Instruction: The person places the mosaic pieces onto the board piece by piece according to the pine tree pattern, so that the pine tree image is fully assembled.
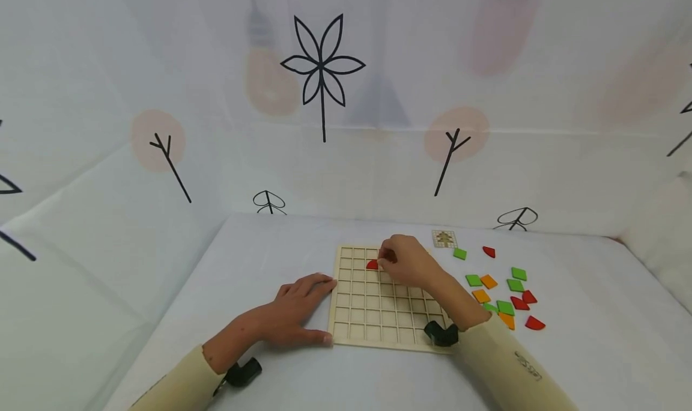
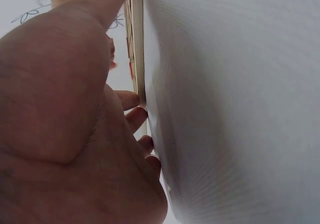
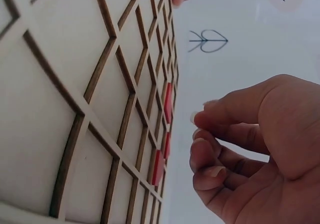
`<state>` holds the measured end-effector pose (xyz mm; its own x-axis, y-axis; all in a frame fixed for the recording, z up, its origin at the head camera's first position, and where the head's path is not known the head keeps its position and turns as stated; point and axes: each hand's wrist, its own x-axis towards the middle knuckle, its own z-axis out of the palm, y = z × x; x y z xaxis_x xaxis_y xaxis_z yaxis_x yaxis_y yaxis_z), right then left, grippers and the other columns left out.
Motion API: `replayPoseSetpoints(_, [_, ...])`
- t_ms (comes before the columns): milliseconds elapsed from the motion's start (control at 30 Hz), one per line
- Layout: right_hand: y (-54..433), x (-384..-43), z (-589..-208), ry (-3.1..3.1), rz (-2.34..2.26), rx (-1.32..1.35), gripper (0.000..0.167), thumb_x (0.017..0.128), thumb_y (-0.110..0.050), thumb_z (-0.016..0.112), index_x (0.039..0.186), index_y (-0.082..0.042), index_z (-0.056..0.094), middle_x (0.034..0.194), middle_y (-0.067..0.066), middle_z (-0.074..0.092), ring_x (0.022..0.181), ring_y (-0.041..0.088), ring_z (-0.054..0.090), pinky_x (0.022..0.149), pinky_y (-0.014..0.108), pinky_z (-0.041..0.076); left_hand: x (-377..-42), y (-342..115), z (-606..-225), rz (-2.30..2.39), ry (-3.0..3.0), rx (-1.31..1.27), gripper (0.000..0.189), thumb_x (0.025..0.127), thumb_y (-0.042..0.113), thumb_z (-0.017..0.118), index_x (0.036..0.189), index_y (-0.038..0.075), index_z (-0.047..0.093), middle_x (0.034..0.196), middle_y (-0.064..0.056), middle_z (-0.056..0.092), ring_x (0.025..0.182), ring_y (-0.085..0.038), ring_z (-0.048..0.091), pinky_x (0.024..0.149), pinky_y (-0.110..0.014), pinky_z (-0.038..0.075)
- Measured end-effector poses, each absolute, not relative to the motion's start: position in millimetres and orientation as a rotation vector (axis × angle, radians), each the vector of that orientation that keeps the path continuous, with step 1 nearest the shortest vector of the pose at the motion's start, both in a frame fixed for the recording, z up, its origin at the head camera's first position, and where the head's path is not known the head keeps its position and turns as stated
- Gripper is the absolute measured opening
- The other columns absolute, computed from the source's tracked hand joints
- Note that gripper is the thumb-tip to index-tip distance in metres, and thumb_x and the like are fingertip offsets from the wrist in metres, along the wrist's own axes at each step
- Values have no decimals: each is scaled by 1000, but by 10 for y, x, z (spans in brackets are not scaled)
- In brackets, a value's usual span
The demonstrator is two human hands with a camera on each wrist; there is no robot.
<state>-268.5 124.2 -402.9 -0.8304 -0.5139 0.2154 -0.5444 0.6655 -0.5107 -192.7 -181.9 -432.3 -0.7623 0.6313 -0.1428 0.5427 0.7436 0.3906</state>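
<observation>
A pale wooden grid board (image 1: 357, 333) lies flat on the white cloth. My left hand (image 1: 294, 312) rests at its left edge, fingers spread, fingertips and thumb touching the side. In the left wrist view, the left thumb and fingertips line up along the board's edge (image 2: 137, 39). Over the board's far part is my right hand (image 1: 408, 261), its fingers curled and the thumb close to the index fingertip. Nothing shows between those fingertips in the right wrist view. Red pieces (image 3: 158, 168) sit in grid cells beside the right hand (image 3: 240, 144); a red quarter-round piece (image 1: 372, 265) shows left of its fingers.
To the board's right lie loose green pieces (image 1: 506, 307), orange pieces (image 1: 489, 281) and red pieces (image 1: 535, 323). A small card with a tree pattern (image 1: 444, 238) lies beyond the board's far right corner. White printed cloth (image 1: 378, 176) hangs behind.
</observation>
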Motion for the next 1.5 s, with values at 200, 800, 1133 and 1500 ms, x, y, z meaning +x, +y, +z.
replayPoseSetpoints(200, [1324, -2599, -3991, -2838, 891, 887, 8, 100, -7, 70, 93, -6, 74, 84, -1, 62, 74, 12, 53, 69, 31, 48, -1929, -1818, -4323, 492, 2681, 921, 101, 95, 71, 65, 171, 22, 21, 172, 1, 19, 159, -23, 19, 117, -58, 26])
replayPoseSetpoints(800, [1624, -2294, -3915, -2810, 865, 830, 5, 100, -7, 72, 96, -6, 74, 84, -6, 61, 73, 9, 53, 67, 28, 50, -1932, -1799, -4324, 457, 2691, 909, 103, 94, 72, 65, 171, 23, 18, 177, 5, 14, 163, -26, 12, 118, -59, 26])
replayPoseSetpoints(1133, [1887, -2187, -3916, -2838, 857, 749, 3, 101, -10, 73, 100, -8, 75, 87, -5, 63, 74, 10, 52, 65, 26, 47, -1929, -1808, -4327, 457, 2690, 928, 102, 95, 72, 64, 171, 23, 18, 177, 5, 14, 163, -25, 11, 118, -59, 26])
replayPoseSetpoints(1500, [2163, -2081, -3960, -2932, 804, 707, 10, 94, -4, 77, 98, -13, 75, 89, -9, 64, 77, 10, 55, 64, 24, 50, -1936, -1809, -4339, 449, 2692, 929, 103, 94, 74, 63, 171, 23, 17, 176, 5, 14, 163, -25, 11, 117, -59, 26])
